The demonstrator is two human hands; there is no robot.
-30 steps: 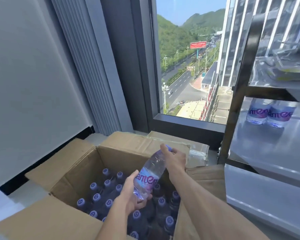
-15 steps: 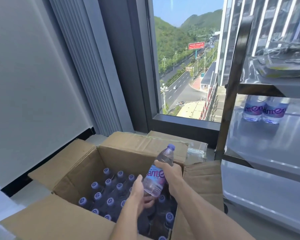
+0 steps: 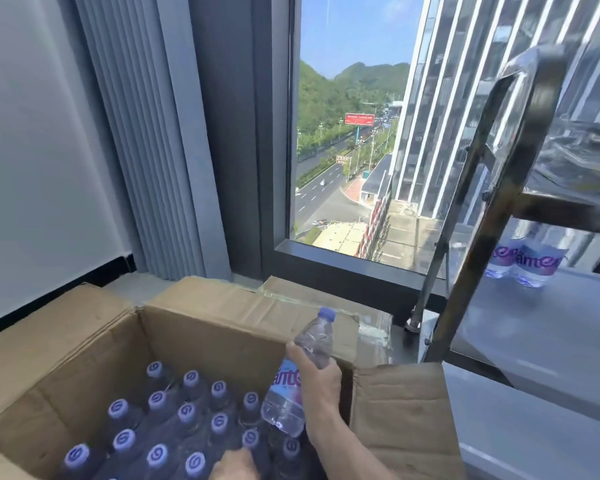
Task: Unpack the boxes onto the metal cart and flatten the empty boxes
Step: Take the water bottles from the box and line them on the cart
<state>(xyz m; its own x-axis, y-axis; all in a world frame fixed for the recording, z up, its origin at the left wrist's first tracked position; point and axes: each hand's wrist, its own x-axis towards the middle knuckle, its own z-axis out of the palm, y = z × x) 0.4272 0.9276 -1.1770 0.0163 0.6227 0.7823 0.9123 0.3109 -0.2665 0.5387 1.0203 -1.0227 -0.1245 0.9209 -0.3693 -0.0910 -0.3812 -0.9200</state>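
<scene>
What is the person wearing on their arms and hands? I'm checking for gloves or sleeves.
Nothing shows: the right hand and its forearm are bare, with no glove, sleeve, watch or ring visible. Only part of the left hand shows, also ungloved.

bottle lifted over the open box

a clear water bottle (image 3: 300, 375) with purple cap and label tilts above the open cardboard box (image 3: 222, 327), flaps spread, full of upright capped bottles (image 3: 184, 414). two more bottles (image 3: 525, 263) stand on the metal cart (image 3: 551, 327) shelf.

A pale wall (image 3: 32, 150) fills the left of the frame, beside grey pleated blinds (image 3: 142, 140). At centre, a dark-framed window (image 3: 347, 133) shows sunlit green hills, a road and a glass-fronted building.
</scene>
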